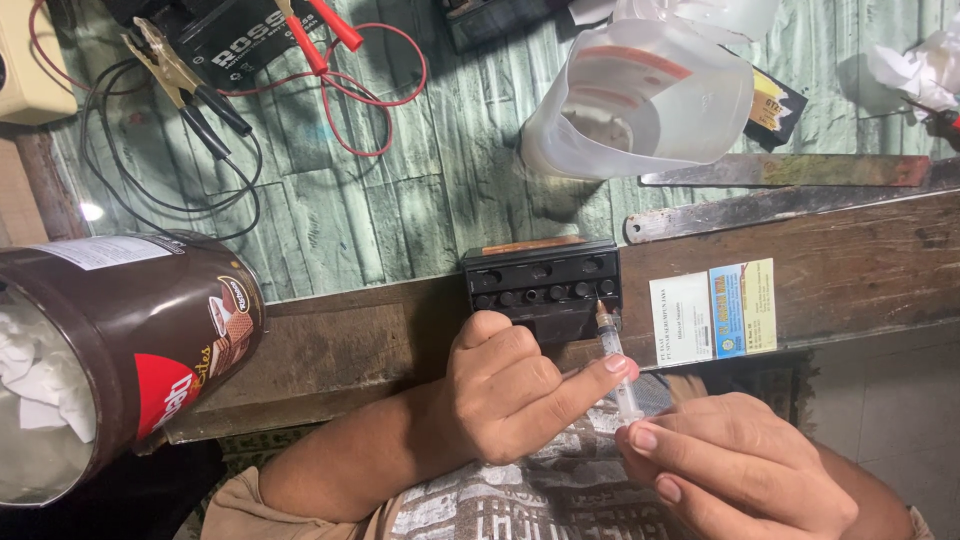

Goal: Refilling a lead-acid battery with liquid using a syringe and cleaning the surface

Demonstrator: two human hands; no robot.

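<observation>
Two bare hands work a small syringe over a black battery w/ a row of round fill ports on top. Left hand is curled, index finger stretched along the syringe barrel, steadying it; grip narrow, pressing the barrel rather than wrapped round it. Right hand pinches the plunger end betw. thumb and fingertips, grip closed on the syringe. Syringe is tilted, tip touching the battery top at its right end, by the last port. Battery sits at the edge of the wooden table, just above the person's lap.

Near the battery's right: a printed card lying flat on the wood. Above it, a tipped translucent plastic jug. Far left: a brown round tin stuffed w/ white tissue. Top left: red and black clip leads lying looped on the green patterned surface.
</observation>
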